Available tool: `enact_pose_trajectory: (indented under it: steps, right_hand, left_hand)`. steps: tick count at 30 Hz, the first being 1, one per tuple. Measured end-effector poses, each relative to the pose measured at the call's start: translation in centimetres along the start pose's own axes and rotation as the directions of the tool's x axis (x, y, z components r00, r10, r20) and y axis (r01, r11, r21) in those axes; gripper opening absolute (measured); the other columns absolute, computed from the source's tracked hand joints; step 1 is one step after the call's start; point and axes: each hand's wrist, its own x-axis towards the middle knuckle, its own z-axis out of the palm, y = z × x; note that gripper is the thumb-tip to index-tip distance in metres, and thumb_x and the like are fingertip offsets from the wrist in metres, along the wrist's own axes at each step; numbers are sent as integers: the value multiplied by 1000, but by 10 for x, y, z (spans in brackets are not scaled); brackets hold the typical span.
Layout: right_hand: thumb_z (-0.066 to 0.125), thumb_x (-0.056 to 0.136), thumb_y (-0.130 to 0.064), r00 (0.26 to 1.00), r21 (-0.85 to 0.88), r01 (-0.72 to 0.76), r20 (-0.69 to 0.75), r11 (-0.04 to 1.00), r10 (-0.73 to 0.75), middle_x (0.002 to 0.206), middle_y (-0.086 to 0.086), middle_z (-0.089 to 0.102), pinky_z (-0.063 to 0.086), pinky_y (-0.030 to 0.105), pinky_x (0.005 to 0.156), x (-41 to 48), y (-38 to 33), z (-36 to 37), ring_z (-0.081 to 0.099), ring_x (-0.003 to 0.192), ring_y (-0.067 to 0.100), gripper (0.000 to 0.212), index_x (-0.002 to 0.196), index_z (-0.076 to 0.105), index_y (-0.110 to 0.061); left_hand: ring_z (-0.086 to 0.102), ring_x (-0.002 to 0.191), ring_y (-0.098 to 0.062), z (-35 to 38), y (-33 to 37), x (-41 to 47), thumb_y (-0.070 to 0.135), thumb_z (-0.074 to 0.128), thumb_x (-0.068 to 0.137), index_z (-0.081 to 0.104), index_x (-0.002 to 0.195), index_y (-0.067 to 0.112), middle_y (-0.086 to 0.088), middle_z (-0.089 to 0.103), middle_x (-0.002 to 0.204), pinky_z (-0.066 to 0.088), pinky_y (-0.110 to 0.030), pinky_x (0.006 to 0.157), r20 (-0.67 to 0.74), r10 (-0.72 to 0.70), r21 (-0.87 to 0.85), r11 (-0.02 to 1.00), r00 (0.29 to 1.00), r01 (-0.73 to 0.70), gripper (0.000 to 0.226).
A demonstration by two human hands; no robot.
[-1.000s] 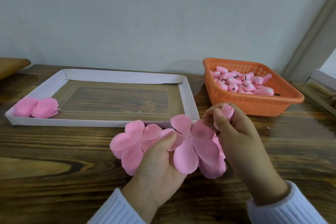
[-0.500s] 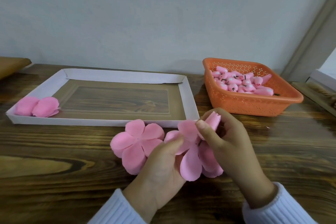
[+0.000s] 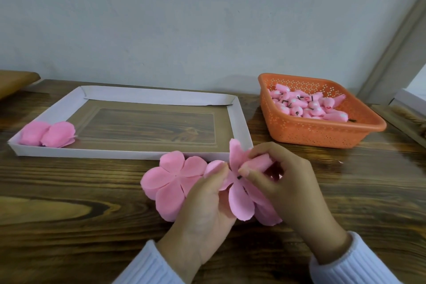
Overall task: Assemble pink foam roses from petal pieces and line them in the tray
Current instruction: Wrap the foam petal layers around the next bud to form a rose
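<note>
- Pink foam roses, finished, two: laid touching one another in the near left corner of the tray. Judged very light and soft; to be lifted from underneath, not squeezed.
- White cardboard tray, shallow, folded rim: set on the dark wooden table, left of centre. Most of its floor is unfilled, so the task is judged to be at an early stage.
- Flat pink foam petal piece, five lobes, slit between lobes: lying on the table just in front of the tray's near rim, partly under the left hand. Thin, floppy, easily torn at the slits; best taken near the centre hole.
- Left hand: closed on the raised pink foam petal piece, thumb pressed beside its centre, fingers hidden behind.
- Raised pink foam petal piece: held upright between both hands, above the table. A dark stem tip is seen at its centre.
- Rolled pink foam bud: pinched by the right hand, pressed against the raised piece. Compressible; a light pinch at the base is judged enough.
- Orange perforated plastic basket: at the right, holding a heap of loose pink foam buds with dark stems.
</note>
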Motion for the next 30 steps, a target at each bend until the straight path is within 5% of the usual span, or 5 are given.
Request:
enact_pose_trajectory:
  steps: [9, 14, 18, 20, 30]
  right_hand:
    - [81, 74, -9, 988, -76, 153, -1, 985, -154, 91, -29, 63, 40, 5, 78, -3, 4, 9, 58, 91, -7, 35, 93, 68, -36]
    - [66, 70, -19, 999, 105, -15, -47, 994, 20, 79, -5, 67, 43, 15, 61, -9, 2, 17, 58, 74, 7, 22, 84, 68, -35]
    - [63, 74, -10, 995, 438, -102, 46, 893, 91, 59, 6, 62, 33, 13, 40, -13, -4, 19, 44, 42, 5, 31, 94, 73, -31]
    - [58, 73, -2, 992, 512, -118, 107, 851, 73, 53, 10, 56, 33, 13, 39, -14, -5, 19, 43, 39, 6, 36, 95, 75, -24]
    - [76, 67, 5, 978, 684, -155, 210, 713, 11, 86, -3, 75, 53, 18, 60, -18, -8, 30, 70, 73, 9, 35, 100, 69, -4]
  left_hand:
    - [52, 127, -22, 5, 2, -7, 56, 49, 87, 51, 135, 20, -5, 59, 133, 44, -38, 101, -15, 306, 396, 876, 952, -275, 59]
    - [32, 135, 2, -7, 10, -3, 59, 38, 93, 45, 130, 38, 17, 38, 148, 26, -22, 112, 214, 425, 808, 428, 879, -404, 43]
    - [41, 136, -25, 10, 5, -12, 50, 32, 100, 23, 147, 42, 8, 33, 154, 37, -34, 109, 355, 743, 684, 207, 567, -699, 49]
    - [53, 126, -26, 7, 9, -14, 41, 44, 99, 30, 143, 37, 2, 52, 140, 45, -32, 100, 243, 840, 649, 230, 485, -725, 46]
    - [67, 74, -13, 7, 22, -8, 30, 71, 66, 69, 91, 36, 2, 68, 68, 54, -24, 62, 31, 601, 557, 653, 799, -513, 26]
